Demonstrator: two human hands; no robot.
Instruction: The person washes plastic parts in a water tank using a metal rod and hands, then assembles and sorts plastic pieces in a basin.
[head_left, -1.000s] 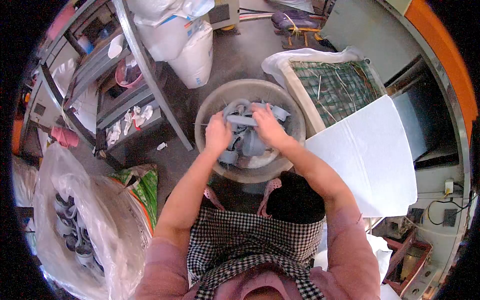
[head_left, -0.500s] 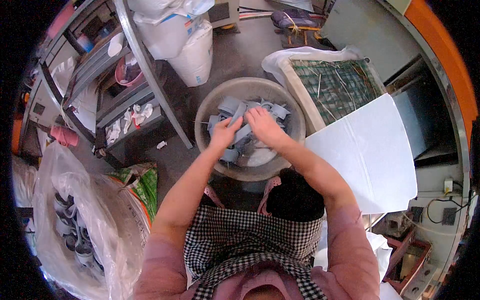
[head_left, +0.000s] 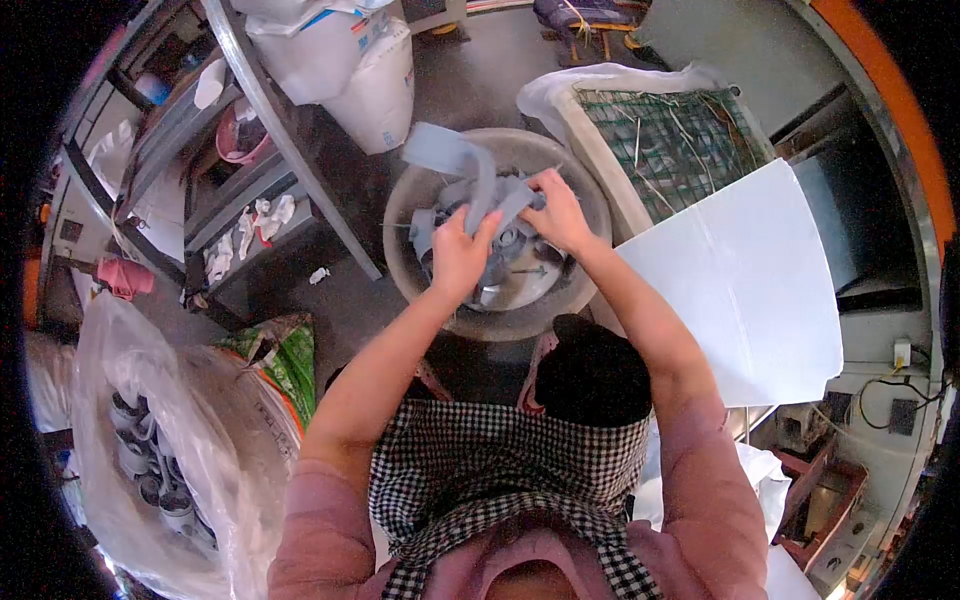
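Note:
Above the round tub [head_left: 400,275], my left hand [head_left: 462,255] is closed around a grey curved plastic piece [head_left: 450,155], whose broad end sticks up over the tub's far left rim. My right hand [head_left: 560,212] pinches a short grey plastic strip [head_left: 514,200] just right of it. Whether that strip belongs to the same piece, I cannot tell. Beneath both hands lie several grey plastic parts [head_left: 507,237], heaped inside the tub and partly hidden by my fingers.
At left stands a clear plastic bag [head_left: 215,470] with several grey plastic fittings [head_left: 165,485]. A metal rack [head_left: 300,150] and white sacks [head_left: 370,105] are beyond it. On the right are a netted crate [head_left: 610,170] and a white sheet [head_left: 735,290].
The curved piece has swung up and left, its broad end now above the tub rim. My hands have moved apart, the right one shifting rightward.

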